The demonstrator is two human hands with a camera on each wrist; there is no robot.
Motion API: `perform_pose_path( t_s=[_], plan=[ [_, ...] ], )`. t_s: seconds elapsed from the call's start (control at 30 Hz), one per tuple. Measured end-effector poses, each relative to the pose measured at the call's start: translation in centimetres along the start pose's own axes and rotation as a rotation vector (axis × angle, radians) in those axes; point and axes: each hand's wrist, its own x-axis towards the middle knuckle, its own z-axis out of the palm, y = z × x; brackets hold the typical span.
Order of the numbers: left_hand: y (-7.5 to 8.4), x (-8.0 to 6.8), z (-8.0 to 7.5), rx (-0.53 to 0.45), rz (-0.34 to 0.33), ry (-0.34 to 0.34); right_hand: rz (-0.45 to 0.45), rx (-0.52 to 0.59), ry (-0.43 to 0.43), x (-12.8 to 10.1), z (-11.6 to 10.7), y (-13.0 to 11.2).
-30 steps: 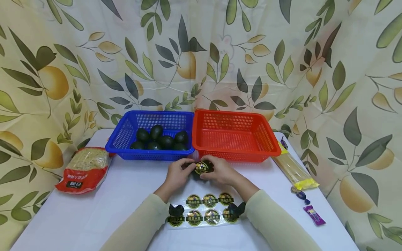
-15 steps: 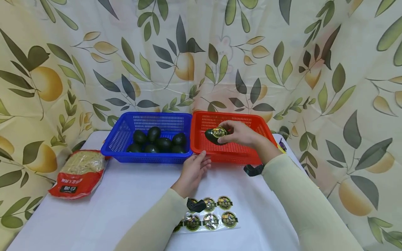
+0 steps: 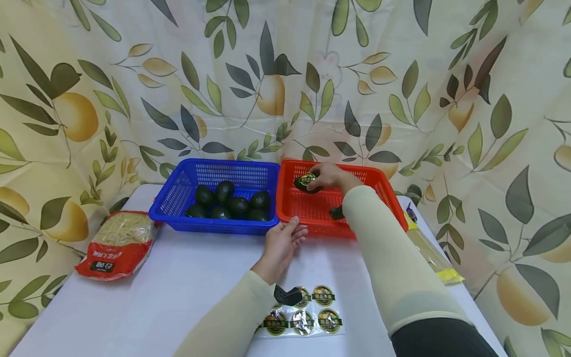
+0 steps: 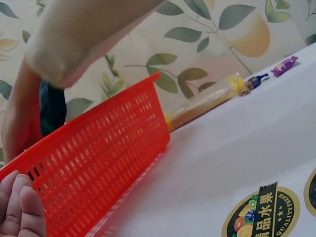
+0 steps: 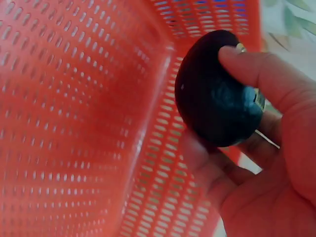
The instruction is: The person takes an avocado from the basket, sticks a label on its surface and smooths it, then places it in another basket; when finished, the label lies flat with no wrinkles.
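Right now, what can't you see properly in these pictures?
- Sticker sheet: head view, the left sleeve covers its left part.
- Sticker words: too small in the head view, cut off by the edge in the left wrist view.
- Avocado: right wrist view, its sticker is mostly hidden behind the fruit and the right hand.

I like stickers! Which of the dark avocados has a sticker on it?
The avocado that the right hand holds over the red basket. It carries a round sticker; those in the blue basket show none.

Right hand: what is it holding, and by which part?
The right hand grips a stickered avocado round its body, fingers curled over it.
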Motion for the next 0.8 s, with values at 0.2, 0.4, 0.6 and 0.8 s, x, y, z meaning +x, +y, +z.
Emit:
perform_pose_path(
  t_s=[0.2,0.4,0.6,0.8],
  plan=[
    [0.0,-0.3,0.5,0.011,-0.018,0.004,0.097,-0.069,-0.029,1.7,1.4,0.5],
    [-0.3,-0.5,0.9,0.003,-0.029,-0.016,0.146,-0.065,-0.032,2.1,2.4,1.4],
    [-0.5,-0.1,0.4,-0.024,-0.012,0.003,0.128,-0.118,-0.012,2.2,2.7,-0.5],
    [0.1,0.0,-0.2,0.005,0.005,0.008,0.061,-0.242,-0.023,2.2,1.7,-4.2]
  ],
)
